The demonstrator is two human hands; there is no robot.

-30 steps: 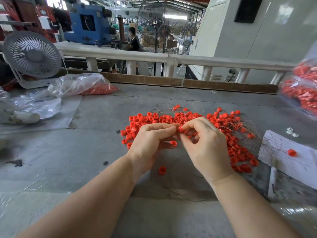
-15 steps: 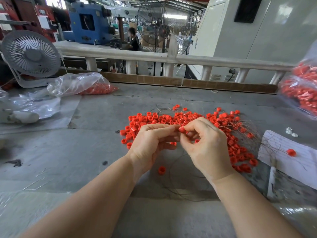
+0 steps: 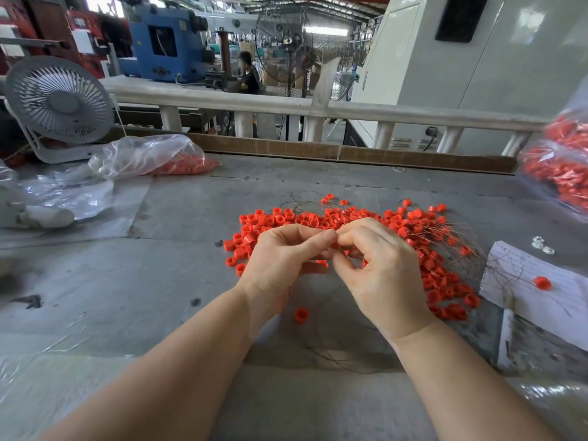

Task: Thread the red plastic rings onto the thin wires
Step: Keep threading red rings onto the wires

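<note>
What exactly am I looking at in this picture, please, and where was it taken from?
There is no machine at work here: a camera worn on a person's head looks forward and down at their bare hands over a grey workbench. The left hand and right hand meet fingertip to fingertip, apparently pinching a small red piece between them; it is mostly hidden. Behind them lies a pile of red rings tangled with thin wires. One loose ring sits nearer. A bag of rings, a desk fan and a paper sheet lie around.
</note>
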